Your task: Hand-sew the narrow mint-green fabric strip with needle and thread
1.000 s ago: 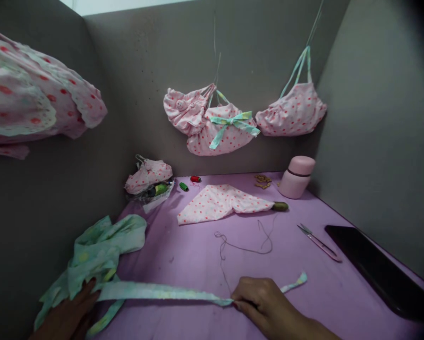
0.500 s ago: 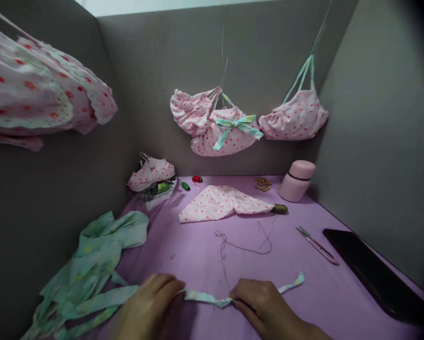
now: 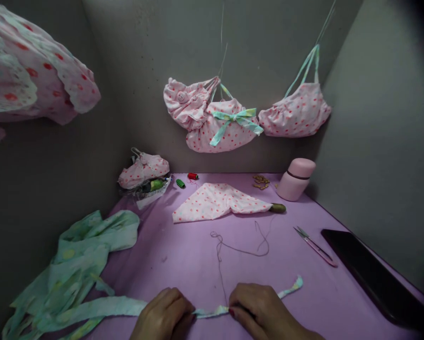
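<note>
A long mint-green fabric strip (image 3: 109, 308) lies across the near edge of the purple table (image 3: 183, 245). My left hand (image 3: 164, 315) is closed, pinching the strip just left of centre. My right hand (image 3: 258, 311) is closed on the same strip a short way to the right, with the strip's free end (image 3: 290, 287) sticking out past it. A thin thread (image 3: 233, 248) loops on the table and runs down toward my right fingers. The strip's left part joins a heap of mint-green cloth (image 3: 80, 257).
A pink dotted cloth piece (image 3: 215, 202) lies mid-table, pink snips (image 3: 314, 246) and a black phone (image 3: 371, 278) at the right, a pink flask (image 3: 296, 178) and thread spools (image 3: 185, 180) at the back. Pink dotted pouches (image 3: 229, 123) hang on the grey wall.
My left hand left the cloth heap, slid right along the strip and now pinches it close to my right hand. The right hand stayed nearly in place.
</note>
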Tool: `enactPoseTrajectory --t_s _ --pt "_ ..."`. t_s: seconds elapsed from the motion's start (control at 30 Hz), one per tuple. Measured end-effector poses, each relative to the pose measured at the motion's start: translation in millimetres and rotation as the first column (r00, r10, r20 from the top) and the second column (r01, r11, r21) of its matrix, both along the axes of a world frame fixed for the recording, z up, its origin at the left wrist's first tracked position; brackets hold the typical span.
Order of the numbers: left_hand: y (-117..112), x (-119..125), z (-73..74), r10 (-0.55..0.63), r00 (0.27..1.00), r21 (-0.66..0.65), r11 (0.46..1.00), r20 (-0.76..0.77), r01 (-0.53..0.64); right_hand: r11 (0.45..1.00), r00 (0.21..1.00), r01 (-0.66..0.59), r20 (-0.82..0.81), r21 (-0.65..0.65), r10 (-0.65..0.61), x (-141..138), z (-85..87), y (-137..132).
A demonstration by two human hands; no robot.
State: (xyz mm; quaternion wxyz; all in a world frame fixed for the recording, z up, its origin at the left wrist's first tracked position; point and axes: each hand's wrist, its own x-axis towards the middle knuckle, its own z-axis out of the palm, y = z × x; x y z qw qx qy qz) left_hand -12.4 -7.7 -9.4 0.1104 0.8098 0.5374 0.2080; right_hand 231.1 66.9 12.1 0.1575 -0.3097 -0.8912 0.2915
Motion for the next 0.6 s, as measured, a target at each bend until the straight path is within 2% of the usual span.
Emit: enactPoseTrajectory --t_s 0.13,0.3,0.4,0.5,0.6 --pt "1 -1 1.1 -0.008 0.999 0.017 1.0 0.033 0.007 1.0 1.0 -0.013 -0.009 -0.004 0.013 0 -1.7 0" --pt "7 2 22.9 0.026 0.989 -0.155 0.988 0.149 -0.002 1.0 1.0 -0.003 -0.016 -0.012 0.002 0 -3.4 1" --pt "10 3 31.5 0.046 0.987 -0.238 0.971 0.154 -0.008 1.0 1.0 -0.007 -0.021 -0.03 0.006 0 -4.7 3" --pt "10 1 26.9 0.009 0.988 -0.202 0.979 0.152 0.022 0.999 1.0 -0.009 -0.015 -0.032 0.009 0 -5.5 4" --pt "9 -4 13.0 -0.034 0.982 -0.121 0.991 0.184 0.057 0.999 1.0 -0.026 -0.012 -0.029 0.026 0 -6.2 5"
